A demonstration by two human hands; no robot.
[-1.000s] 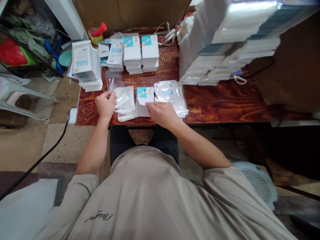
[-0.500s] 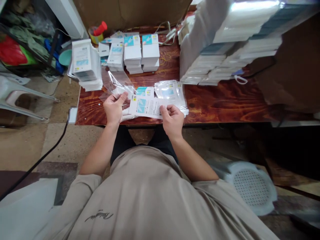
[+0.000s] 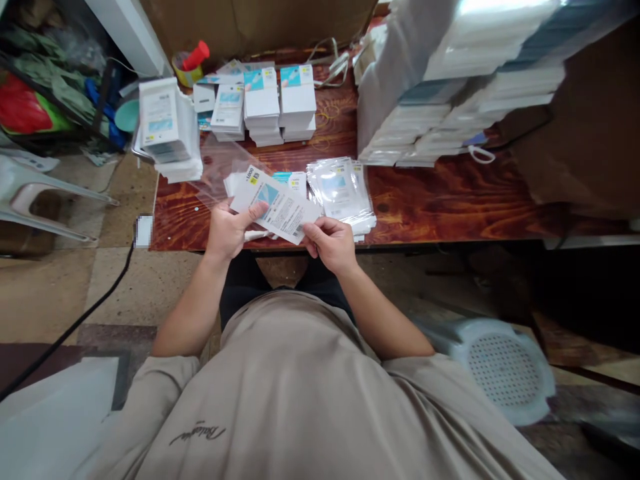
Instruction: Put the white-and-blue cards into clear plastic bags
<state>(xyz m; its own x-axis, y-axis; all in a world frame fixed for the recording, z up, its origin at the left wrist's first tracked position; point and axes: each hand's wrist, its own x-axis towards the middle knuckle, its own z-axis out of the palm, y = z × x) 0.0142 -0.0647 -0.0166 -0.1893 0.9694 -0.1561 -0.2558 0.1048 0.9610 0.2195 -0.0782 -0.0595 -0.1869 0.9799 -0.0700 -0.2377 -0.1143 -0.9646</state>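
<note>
A white printed card (image 3: pixel 287 208) with a blue picture and a yellow mark slants between my two hands above the table's front edge. My left hand (image 3: pixel 233 223) grips its left side, thumb laid across the printed face. At the lower right corner, my right hand (image 3: pixel 333 241) pinches it between thumb and fingers. Behind my left hand lies a clear plastic bag (image 3: pixel 215 167). Partly hidden beneath the card are more blue-and-white cards (image 3: pixel 295 179). Just beyond my right hand sits a pile of clear-bagged cards (image 3: pixel 340 190).
Stacks of cards (image 3: pixel 260 107) line the table's back, with a taller stack (image 3: pixel 163 127) at the left. A high pile of plastic-wrapped bundles (image 3: pixel 425 127) stands at the right. A tape roll (image 3: pixel 187 72) holds a red object. Plastic stools (image 3: pixel 505 373) stand on both sides.
The card has turned from nearly level to slanting down rightward. My left thumb now lies on its face, and my right hand has moved slightly left and down to its corner.
</note>
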